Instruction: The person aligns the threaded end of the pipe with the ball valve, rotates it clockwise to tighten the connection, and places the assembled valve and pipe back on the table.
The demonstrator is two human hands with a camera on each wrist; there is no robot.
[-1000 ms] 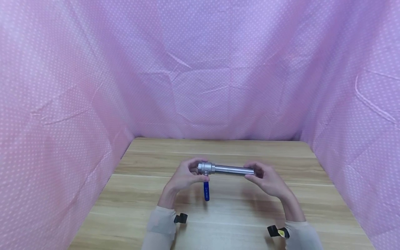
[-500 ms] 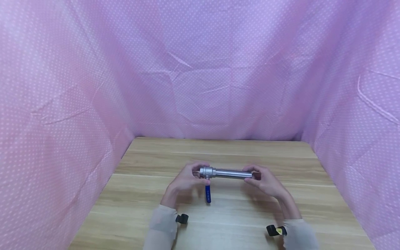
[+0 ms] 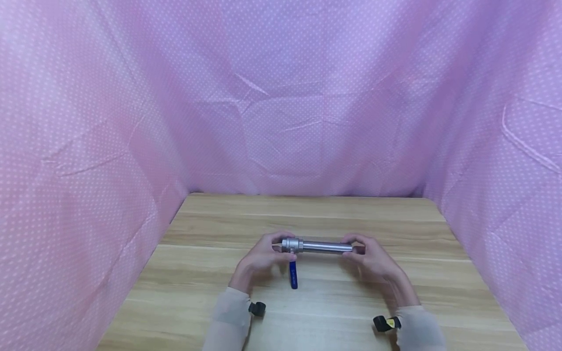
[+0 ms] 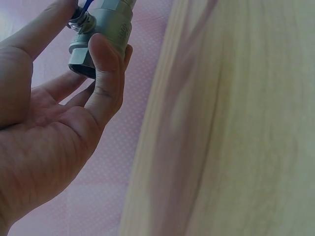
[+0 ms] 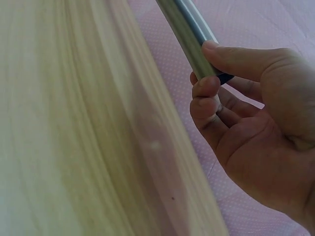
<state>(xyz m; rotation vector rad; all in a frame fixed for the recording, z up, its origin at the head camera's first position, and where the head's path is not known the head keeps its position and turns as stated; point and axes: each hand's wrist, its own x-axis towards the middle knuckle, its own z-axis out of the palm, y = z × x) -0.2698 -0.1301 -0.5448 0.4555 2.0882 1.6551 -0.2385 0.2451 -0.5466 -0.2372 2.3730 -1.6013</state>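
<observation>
Here, the left hand (image 3: 262, 255) grips the valve (image 3: 290, 244) and the right hand (image 3: 373, 257) pinches the pipe (image 3: 325, 246) with curled fingers (image 5: 206, 86), held level just above the tabletop (image 3: 307, 214), midway between its side edges.

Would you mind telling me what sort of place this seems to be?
Probably a screened-off recording bench: a wooden table walled by pink dotted cloth, with only a metal valve and pipe in the person's hands.
</observation>
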